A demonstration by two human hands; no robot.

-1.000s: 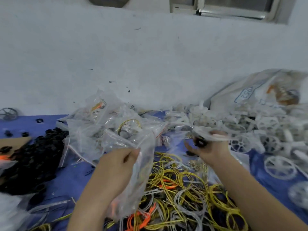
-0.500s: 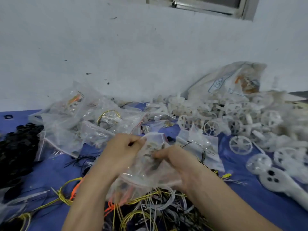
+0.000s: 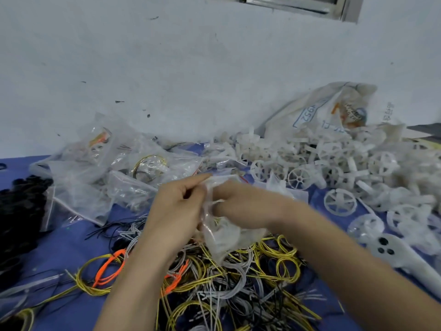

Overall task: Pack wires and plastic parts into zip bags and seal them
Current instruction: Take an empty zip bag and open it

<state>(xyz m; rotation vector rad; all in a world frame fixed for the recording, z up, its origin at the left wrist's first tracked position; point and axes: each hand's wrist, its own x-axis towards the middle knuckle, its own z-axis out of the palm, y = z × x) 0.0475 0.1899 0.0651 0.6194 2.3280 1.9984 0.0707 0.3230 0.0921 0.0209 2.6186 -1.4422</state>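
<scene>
The zip bag hangs in the air between the two hands, just above the wires, its lower end touching them. The left hand pinches the bag's top edge with curled fingers; the right hand grips the same edge from the other side, fingers curled into the plastic. The two hands are almost touching. What is inside the bag is too blurred to tell, and so is whether its mouth is sealed.

The wires lie in a loose tangle of yellow, grey, black and orange loops that spreads under both forearms to the near edge of the view. Left of the tangle is a bare stretch of blue cloth, and a narrower bare strip runs right of it.

Beyond the hands a heap of filled bags fills the left middle. Black parts are piled at the far left, touching that heap. White wheels are piled on the right, spilling toward the right hand, and a white holed part lies at their near side. A printed sack leans on the wall behind the wheels.

The cloth runs back to a scuffed white wall, with a window frame at the top.
</scene>
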